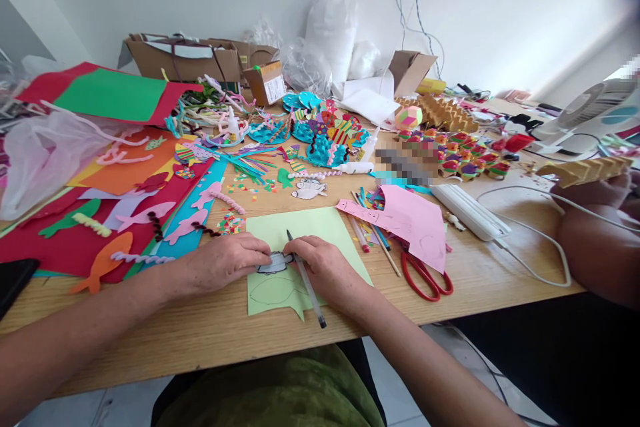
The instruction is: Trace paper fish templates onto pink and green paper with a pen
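My left hand lies with its fingertips pressed together on the left end of a small grey-white paper fish cutout. At the cutout's other end, the fingers of my right hand pinch near its tail, and a pen with a black end rests slanted in the same hand. Both hands are over a light green paper sheet. A fish outline is drawn on the sheet just below the cutout, and the sheet's lower edge is cut away on the right. The right fingertips are partly hidden behind the pen.
Red-handled scissors lie under pink paper. A white power strip is to the right. Colored paper fish, including an orange one, lie at left. A person's hand holds egg-carton card. Cardboard boxes stand behind.
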Available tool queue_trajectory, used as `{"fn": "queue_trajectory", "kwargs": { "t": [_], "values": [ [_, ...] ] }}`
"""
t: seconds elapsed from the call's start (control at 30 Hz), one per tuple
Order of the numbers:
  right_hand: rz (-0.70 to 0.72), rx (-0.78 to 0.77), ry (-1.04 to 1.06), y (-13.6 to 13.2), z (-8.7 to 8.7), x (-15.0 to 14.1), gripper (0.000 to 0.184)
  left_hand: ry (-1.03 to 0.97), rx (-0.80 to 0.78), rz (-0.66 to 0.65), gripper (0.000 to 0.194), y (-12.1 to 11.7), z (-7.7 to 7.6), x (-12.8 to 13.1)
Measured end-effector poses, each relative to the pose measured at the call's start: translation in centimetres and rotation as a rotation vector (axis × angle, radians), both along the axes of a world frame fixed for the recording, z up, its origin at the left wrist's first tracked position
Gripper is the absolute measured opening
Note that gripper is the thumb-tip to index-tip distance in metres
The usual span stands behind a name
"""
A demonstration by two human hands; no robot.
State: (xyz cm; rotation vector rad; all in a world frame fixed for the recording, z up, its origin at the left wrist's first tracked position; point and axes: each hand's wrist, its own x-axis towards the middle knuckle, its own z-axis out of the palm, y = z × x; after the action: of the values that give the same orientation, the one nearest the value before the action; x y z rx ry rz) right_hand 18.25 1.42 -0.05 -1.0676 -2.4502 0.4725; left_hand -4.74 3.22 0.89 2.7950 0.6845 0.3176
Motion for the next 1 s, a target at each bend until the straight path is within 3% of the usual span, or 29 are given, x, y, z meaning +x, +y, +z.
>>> {"fn": "queue_trajectory", "kwargs": {
  "t": [0.47,0.63,0.83,1.0],
  "values": [
    [0.05,0.054,0.036,-0.1,0.1,0.0,0.02,-0.033,0.089,-0.034,0.041,0.0,-0.1,0.3],
    [0.05,0.021,0.001,0.0,0.1,-0.5,0.019,-0.02,0.012,-0.041,0.035,0.2,0.2,0.1],
    [0.049,-0.002,-0.002,0.0,0.2,-0.5,0.02,0.001,-0.17,-0.087,0.04,1.3,1.1,0.3],
    [0.051,0.006,-0.008,0.1,0.0,-0.5,0.019,-0.009,-0.21,-0.079,0.038,1.6,1.1,0.6]
  ]
}}
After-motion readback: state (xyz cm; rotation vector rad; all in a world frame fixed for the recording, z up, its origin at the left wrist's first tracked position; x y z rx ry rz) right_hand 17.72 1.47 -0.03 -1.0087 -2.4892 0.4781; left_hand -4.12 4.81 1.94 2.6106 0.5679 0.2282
